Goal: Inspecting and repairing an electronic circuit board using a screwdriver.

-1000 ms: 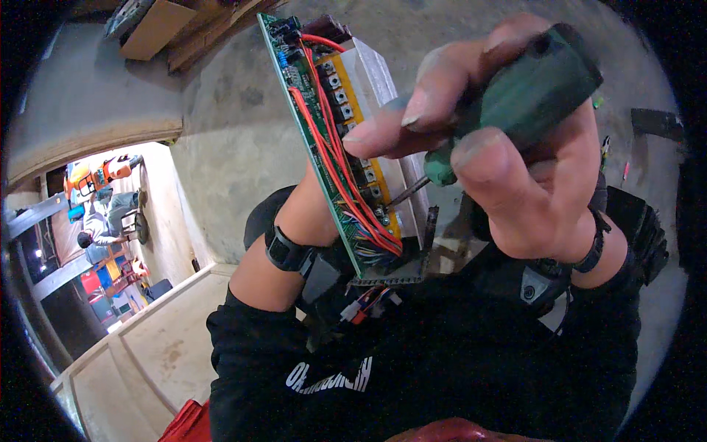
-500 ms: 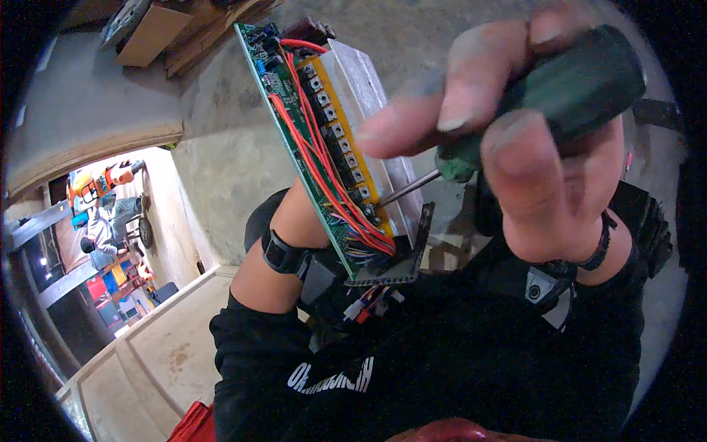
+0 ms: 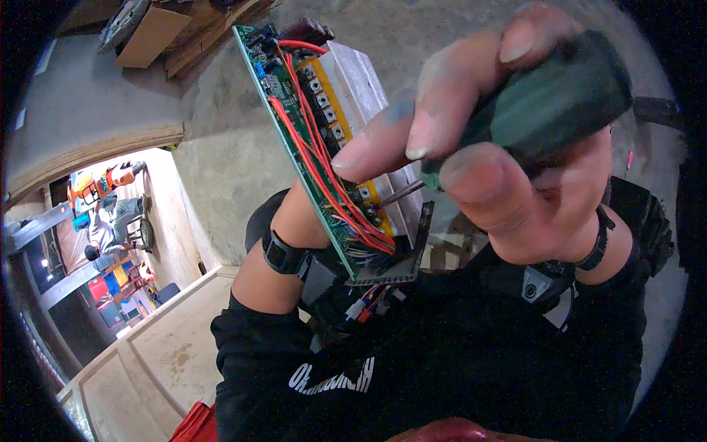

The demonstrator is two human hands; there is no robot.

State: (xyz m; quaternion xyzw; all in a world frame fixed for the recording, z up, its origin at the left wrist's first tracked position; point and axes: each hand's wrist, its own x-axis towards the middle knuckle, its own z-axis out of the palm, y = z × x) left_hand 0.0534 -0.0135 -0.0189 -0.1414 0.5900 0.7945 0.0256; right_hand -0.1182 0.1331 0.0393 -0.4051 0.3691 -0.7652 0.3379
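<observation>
Curving red wires (image 3: 291, 133); thick green handle (image 3: 556, 103)

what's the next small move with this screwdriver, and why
I'd probably press the screwdriver gently inward to check its seating before turning: the right grip is closed around its handle, and its shaft reaches the lower end of the component row on the circuit board, near the red wires, but whether the tip sits in a screw is too small to tell.
</observation>
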